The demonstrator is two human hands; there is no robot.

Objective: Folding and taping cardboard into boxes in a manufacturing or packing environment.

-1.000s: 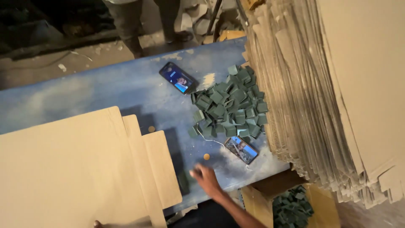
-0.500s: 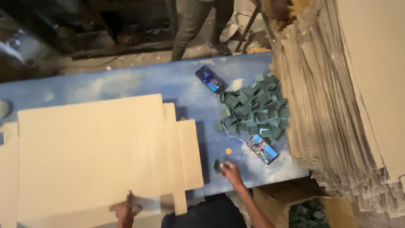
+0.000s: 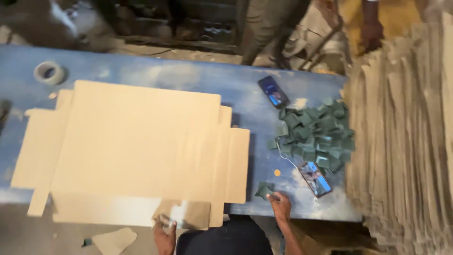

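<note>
A stack of flat tan cardboard box blanks (image 3: 137, 146) lies on the blue table (image 3: 188, 80). My left hand (image 3: 165, 231) grips the near flap of the top blank at the table's front edge. My right hand (image 3: 279, 203) rests on the table by a small dark green square piece (image 3: 264, 190), its fingers touching it. A heap of the same green pieces (image 3: 316, 134) lies further right.
Two phones lie on the table, one (image 3: 273, 92) at the far side and one (image 3: 314, 178) near the front with a white cable. A tape roll (image 3: 48, 72) sits far left. A tall stack of cardboard sheets (image 3: 406, 156) fills the right. Another person (image 3: 278, 28) stands beyond the table.
The view has swung left, showing the whole blank. My left hand has come onto the near flap. My right hand now touches one green piece near the front edge.
</note>
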